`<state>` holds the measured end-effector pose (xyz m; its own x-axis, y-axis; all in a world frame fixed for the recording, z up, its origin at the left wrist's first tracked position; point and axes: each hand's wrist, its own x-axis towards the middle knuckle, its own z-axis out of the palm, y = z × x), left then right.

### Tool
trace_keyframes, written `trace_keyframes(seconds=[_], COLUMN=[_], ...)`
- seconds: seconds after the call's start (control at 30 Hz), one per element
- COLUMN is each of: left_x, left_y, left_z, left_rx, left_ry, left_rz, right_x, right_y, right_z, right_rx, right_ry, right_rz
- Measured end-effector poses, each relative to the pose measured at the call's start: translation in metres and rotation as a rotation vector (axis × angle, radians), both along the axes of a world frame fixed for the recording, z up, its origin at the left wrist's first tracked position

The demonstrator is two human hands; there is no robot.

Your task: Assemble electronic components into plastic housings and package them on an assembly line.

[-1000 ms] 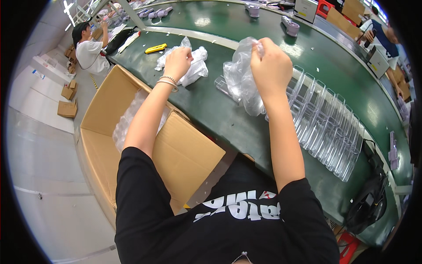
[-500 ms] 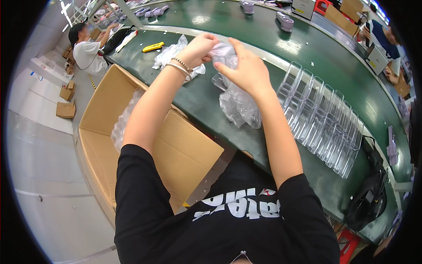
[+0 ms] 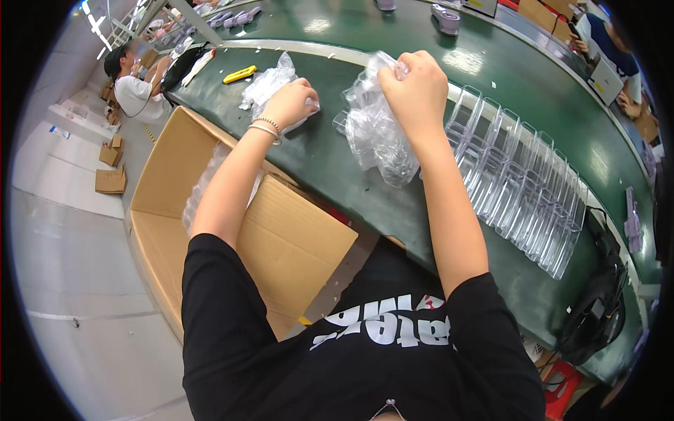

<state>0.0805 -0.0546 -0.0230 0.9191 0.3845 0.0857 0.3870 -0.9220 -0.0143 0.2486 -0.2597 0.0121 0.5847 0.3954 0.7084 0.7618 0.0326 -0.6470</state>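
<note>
My right hand [image 3: 419, 95] is closed round the gathered top of a crumpled clear plastic bag [image 3: 382, 137]. The bag hangs over the green worktop, and clear, hard-edged plastic shows at its left side. On the left, my left hand [image 3: 289, 105] has its fingers curled over a heap of crumpled plastic film [image 3: 270, 83]. A pale bit of film shows at its fingertips; the palm side is hidden. Right of my right forearm stands a row of clear plastic trays [image 3: 516, 179], nested close together.
An open cardboard box [image 3: 158, 189] with plastic film inside stands left of the worktop. A yellow utility knife [image 3: 240, 74] lies behind the film heap. Beyond is a green conveyor [image 3: 512, 70] with purple devices [image 3: 446, 19]. A black bag [image 3: 597, 302] sits at right. Two people work farther off.
My left hand has left the top of the bag and moved left and nearer, onto the film heap. The right hand has closed round the bag's top and shifted slightly right.
</note>
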Motion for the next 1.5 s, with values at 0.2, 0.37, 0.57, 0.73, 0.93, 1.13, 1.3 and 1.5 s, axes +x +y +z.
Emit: trace_keyframes(seconds=[0.2, 0.37, 0.57, 0.73, 0.93, 1.13, 1.3, 1.5], left_x=[0.003, 0.023, 0.051, 0.008, 0.005, 0.017, 0.014, 0.003], left_y=[-0.012, -0.035, -0.053, 0.038, 0.009, -0.025, -0.010, -0.019], left_z=[0.029, 0.050, 0.058, 0.044, 0.005, -0.002, -0.007, 0.004], left_rx=[-0.519, -0.834, -1.185, -0.347, -0.429, -0.407, -0.475, -0.647], left_ry=[-0.459, -0.771, -0.778, -0.480, -0.410, -0.225, -0.262, 0.009], left_rz=[0.093, 0.021, -0.234, 0.335, 0.039, -0.067, 0.080, 0.060], right_x=[0.009, 0.001, -0.007, -0.010, 0.009, 0.004, -0.069, -0.099], right_y=[0.000, 0.004, 0.006, 0.007, -0.001, -0.005, -0.003, 0.023], right_z=[0.003, -0.001, -0.004, 0.001, 0.001, 0.001, -0.013, -0.066], right_rx=[0.070, -0.199, -0.299, 0.130, 0.165, -0.292, -0.791, -0.559], right_ry=[0.176, 0.258, 0.118, -0.066, 0.048, -0.072, -0.479, -0.473], right_rz=[0.111, 0.311, 0.221, 0.039, 0.049, 0.271, 0.606, 0.153])
